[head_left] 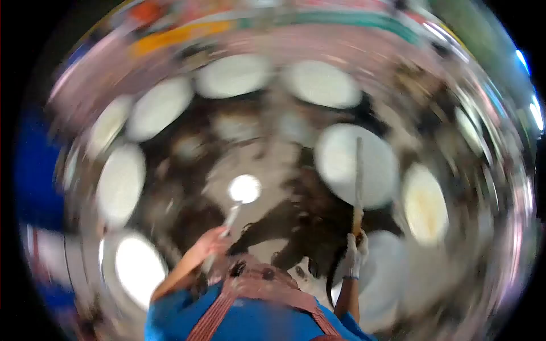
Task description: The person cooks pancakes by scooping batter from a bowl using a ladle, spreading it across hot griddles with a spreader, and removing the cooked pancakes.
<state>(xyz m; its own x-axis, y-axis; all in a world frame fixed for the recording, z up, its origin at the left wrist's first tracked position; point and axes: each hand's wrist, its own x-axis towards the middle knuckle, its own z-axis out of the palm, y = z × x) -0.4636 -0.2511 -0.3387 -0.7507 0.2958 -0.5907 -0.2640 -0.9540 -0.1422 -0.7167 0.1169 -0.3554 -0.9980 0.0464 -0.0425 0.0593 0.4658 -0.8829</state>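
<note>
My left hand (215, 243) is closed around the handle of a ladle (233, 215), whose round head (245, 188) looks bright white, over the dark floor area in the middle. My right hand (356, 253), in a whitish glove, grips a long thin flat stick (359, 182). The stick points away from me and crosses over a large white disc (335, 159); blur hides whether it touches. Another pale disc (387, 273) lies beside my right hand. A dark curved strip (331, 278) hangs near that wrist.
Several round white discs stand in a ring around me, including one at the lower left (139, 270). One on the right (425, 204) has a brownish middle. Wet, dark patches mark the ground (261, 159). An orange strip (179, 38) shows at the back. Everything is motion-blurred.
</note>
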